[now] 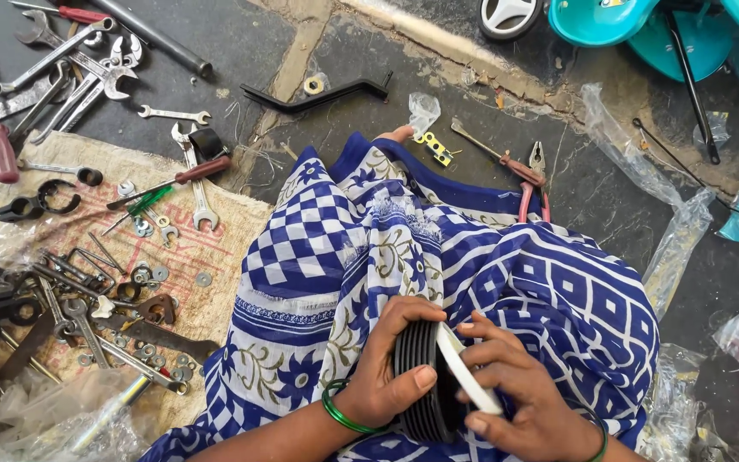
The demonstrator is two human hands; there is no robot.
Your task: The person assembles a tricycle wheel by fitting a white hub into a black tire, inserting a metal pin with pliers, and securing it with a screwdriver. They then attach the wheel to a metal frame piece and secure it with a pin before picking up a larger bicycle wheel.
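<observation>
Steady the black ribbed wheel (pixel 421 376) in your left hand (pixel 387 368); your right hand (pixel 515 402) pinches its white rim (pixel 464 368), so keep that grip even.

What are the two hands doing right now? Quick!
Left hand: closed around the black ribbed wheel, holding it.
Right hand: fingers gripping the wheel's white rim.

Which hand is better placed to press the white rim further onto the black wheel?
Right. The right hand already has its fingers on the white rim, while the left hand wraps the black wheel, thumb across the tread, steadying it in the lap.
</observation>
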